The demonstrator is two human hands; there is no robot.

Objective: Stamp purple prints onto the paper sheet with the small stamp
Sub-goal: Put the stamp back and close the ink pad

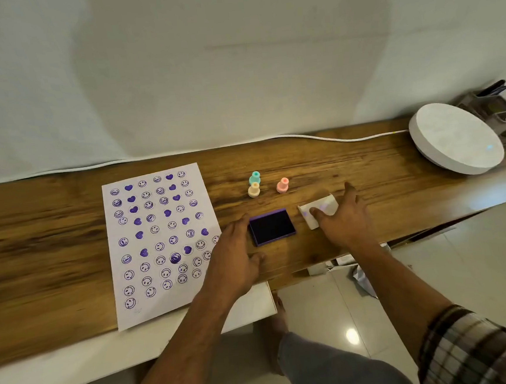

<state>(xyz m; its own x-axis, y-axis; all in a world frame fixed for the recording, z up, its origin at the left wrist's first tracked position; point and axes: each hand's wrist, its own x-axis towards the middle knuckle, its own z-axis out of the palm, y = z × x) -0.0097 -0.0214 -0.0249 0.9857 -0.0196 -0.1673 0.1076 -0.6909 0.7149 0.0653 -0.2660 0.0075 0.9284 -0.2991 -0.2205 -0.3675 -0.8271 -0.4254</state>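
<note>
The paper sheet (161, 239) is nearly full of purple prints, 3 stamps (254, 189) stand unused, left hand (235, 254) steadies the ink pad (271, 227) with an open grip, right hand (344, 217) pinches its white lid (317, 210).

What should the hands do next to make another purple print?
Probably the right hand should let go of the white lid and pick up a small stamp, perhaps the pink stamp. The ink pad lies open beside the left hand, neither hand holds a stamp, and the paper sheet has bare room at its bottom.
</note>
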